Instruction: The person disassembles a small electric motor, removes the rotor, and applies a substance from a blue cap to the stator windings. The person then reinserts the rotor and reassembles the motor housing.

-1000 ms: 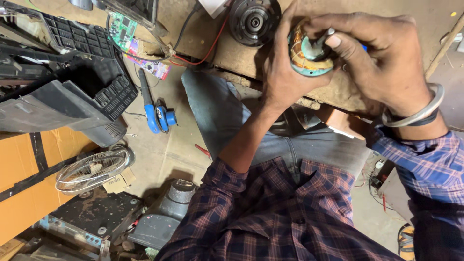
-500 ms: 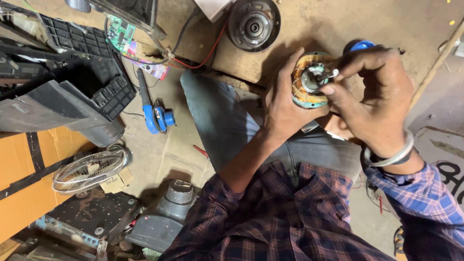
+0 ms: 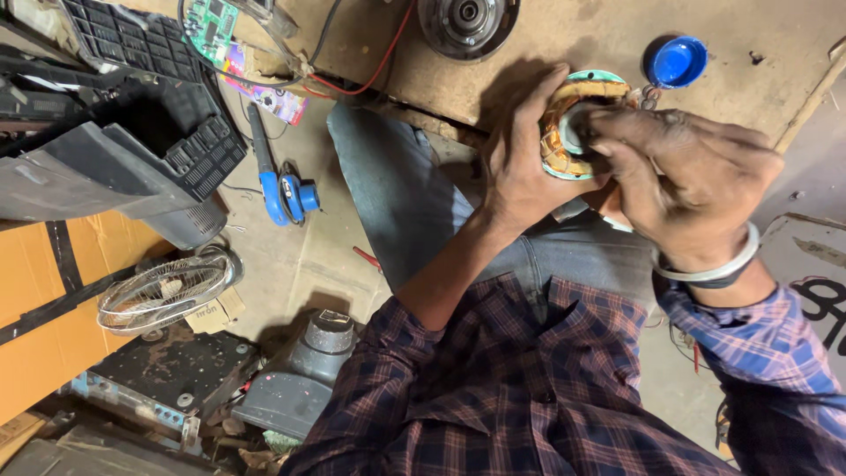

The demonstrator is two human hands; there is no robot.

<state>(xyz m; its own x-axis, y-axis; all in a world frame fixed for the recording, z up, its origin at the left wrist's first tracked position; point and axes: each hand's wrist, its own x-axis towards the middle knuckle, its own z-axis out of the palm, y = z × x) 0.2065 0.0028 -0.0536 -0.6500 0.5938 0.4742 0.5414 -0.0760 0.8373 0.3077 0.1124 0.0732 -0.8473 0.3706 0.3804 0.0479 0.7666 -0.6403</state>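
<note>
**Two hands on one stator**

Two hands meet at about one o'clock in the view; the rest spreads round them, largest first. Board (image 3: 573,53), a worn brown panel, fills the top from twelve to two o'clock; black housing (image 3: 115,132), a slatted plastic shell, lies at ten o'clock; orange box (image 3: 35,291) sits at nine o'clock, with a black strip across it; fan guard (image 3: 163,291), a small round wire cage, lies just beside the box at eight o'clock; grey base (image 3: 304,379) stands at seven o'clock on the floor; rotor (image 3: 465,22), a dark round disc, rests on the board at twelve o'clock; blue tool (image 3: 282,189) lies on the floor at ten o'clock, near the housing; circuit board (image 3: 210,22), green, sits at eleven o'clock with a red wire trailing from it.

Left hand (image 3: 520,163) wraps the stator (image 3: 573,132) from the left, fingers curled shut round its rim; the stator, a ring of copper windings with a pale green edge, is held over the board's near edge; right hand (image 3: 683,181), a metal bangle at its wrist, comes in from three o'clock, fingertips (image 3: 608,123) pinched at the stator's centre hole; whether they hold something small there cannot be told; blue cap (image 3: 677,62) lies on the board just beyond the stator, apart from both hands.
</note>
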